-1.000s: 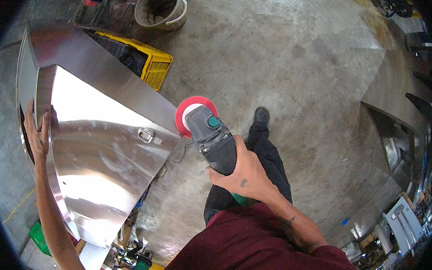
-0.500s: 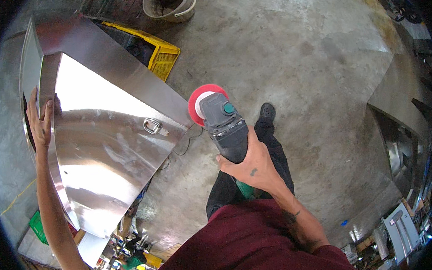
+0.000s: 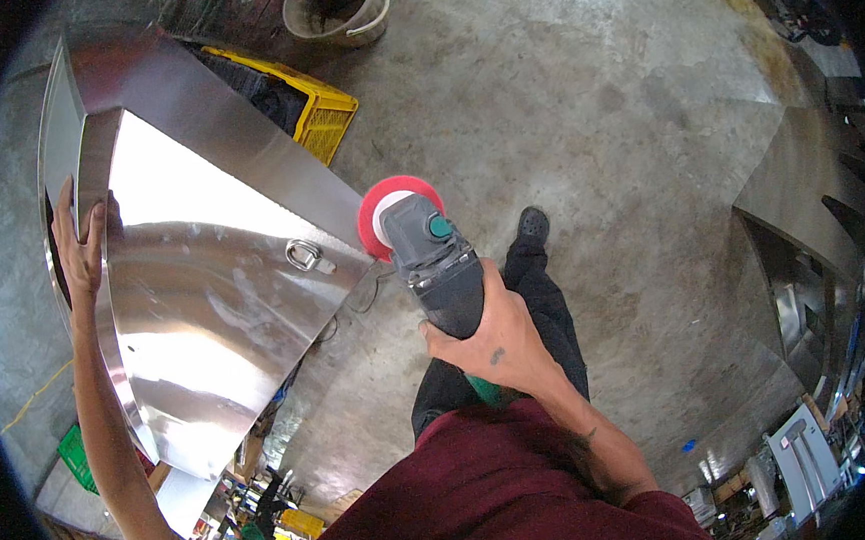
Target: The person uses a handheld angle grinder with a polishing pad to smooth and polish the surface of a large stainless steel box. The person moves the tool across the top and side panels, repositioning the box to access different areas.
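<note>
Steadying the metal panel [image 3: 182, 277] is apparently the current step: left hand [image 3: 79, 260] straddles its left edge, clamping unclear; right hand [image 3: 495, 338] grips the power tool [image 3: 429, 250] near its right corner. Next move likely requires aligning the red disc [image 3: 398, 184].

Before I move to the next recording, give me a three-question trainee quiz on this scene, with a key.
1. Which hand grips the power tool?

2. True or false: the left hand rests on the yellow crate.

3. What colour is the broad outer ring of the tool's disc?
a) blue
b) red
c) yellow

Key:
1. The right hand.
2. False: the left hand rests on the edge of the shiny metal piece.
3. b
</note>
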A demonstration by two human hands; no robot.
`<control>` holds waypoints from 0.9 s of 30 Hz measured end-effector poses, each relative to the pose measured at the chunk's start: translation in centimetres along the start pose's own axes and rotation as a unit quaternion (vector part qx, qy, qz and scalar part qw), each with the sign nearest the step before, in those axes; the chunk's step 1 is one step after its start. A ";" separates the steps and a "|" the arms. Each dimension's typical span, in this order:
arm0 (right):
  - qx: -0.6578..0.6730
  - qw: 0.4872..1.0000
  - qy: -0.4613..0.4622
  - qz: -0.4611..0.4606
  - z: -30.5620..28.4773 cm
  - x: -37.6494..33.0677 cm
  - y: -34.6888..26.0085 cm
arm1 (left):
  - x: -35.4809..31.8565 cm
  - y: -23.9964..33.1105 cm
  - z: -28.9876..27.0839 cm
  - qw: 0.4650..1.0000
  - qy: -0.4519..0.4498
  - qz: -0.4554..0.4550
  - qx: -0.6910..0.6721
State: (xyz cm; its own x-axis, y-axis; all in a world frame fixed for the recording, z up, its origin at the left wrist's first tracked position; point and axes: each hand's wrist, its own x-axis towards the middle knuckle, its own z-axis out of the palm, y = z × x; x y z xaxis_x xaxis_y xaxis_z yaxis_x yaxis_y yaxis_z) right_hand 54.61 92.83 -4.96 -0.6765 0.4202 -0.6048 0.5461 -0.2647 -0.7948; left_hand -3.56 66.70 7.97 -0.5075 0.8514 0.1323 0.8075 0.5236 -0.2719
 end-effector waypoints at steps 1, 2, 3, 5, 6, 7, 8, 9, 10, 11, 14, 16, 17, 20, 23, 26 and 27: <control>-0.007 1.000 -0.001 0.006 0.0 0.2 0.2 | -0.1 0.0 0.0 1.000 0.003 0.002 0.002; -0.005 1.000 0.000 0.005 0.0 0.2 0.2 | -0.1 0.0 0.0 1.000 0.006 0.004 0.004; -0.003 1.000 0.001 0.004 0.0 0.2 0.2 | -0.2 -0.1 0.0 1.000 0.008 0.005 0.006; 0.004 1.000 0.003 -0.002 0.1 0.1 0.3 | -0.2 -0.4 0.0 1.000 0.002 0.002 0.000; 0.009 1.000 0.004 -0.008 0.2 -0.1 0.3 | -0.3 -0.5 -0.1 1.000 -0.001 0.000 -0.004; 0.013 1.000 0.008 -0.014 0.1 -0.2 0.2 | -0.1 -0.3 -0.1 1.000 0.001 0.010 0.005; 0.007 1.000 0.010 -0.010 0.2 -0.1 0.2 | 0.0 0.0 0.0 1.000 0.003 0.020 0.014; 0.001 1.000 0.011 -0.006 0.4 0.0 0.3 | 0.1 0.2 0.0 0.999 0.005 0.031 0.023; -0.006 1.000 0.011 -0.003 0.4 0.1 0.3 | 0.0 0.0 0.0 1.000 0.002 0.021 0.015; -0.005 1.000 0.009 -0.007 0.3 0.2 0.4 | -0.2 -0.3 -0.1 1.000 -0.001 0.012 0.006; 0.001 1.000 0.005 -0.014 0.2 0.2 0.4 | -0.3 -0.7 -0.1 1.000 -0.004 0.005 0.000; 0.007 1.000 0.007 -0.015 0.1 -0.2 0.0 | -0.2 -0.4 -0.1 1.000 -0.002 0.007 0.003; 0.002 1.000 0.006 -0.012 0.2 -0.2 0.1 | -0.1 -0.1 -0.1 1.000 -0.001 0.008 0.004; -0.009 1.000 0.002 -0.007 0.2 0.1 0.2 | -0.2 0.1 -0.3 1.000 -0.005 0.007 0.007; -0.007 1.000 0.001 -0.007 0.1 0.3 0.2 | 0.0 0.0 -0.3 1.000 -0.008 0.009 0.000; 0.011 1.000 -0.002 -0.016 0.1 -0.3 0.1 | -0.2 -0.3 0.0 1.000 0.001 0.024 0.013; 0.015 1.000 -0.004 -0.018 0.2 -0.5 0.0 | -0.3 -0.5 0.1 0.999 0.006 0.031 0.022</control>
State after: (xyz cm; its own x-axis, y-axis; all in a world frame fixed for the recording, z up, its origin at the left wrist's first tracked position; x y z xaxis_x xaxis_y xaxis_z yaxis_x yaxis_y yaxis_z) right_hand 54.84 92.50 -4.64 -0.6994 0.4234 -0.5758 0.5059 -0.2757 -0.8173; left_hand -3.82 66.15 7.95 -0.4536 0.8823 0.1256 0.8228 0.4687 -0.3215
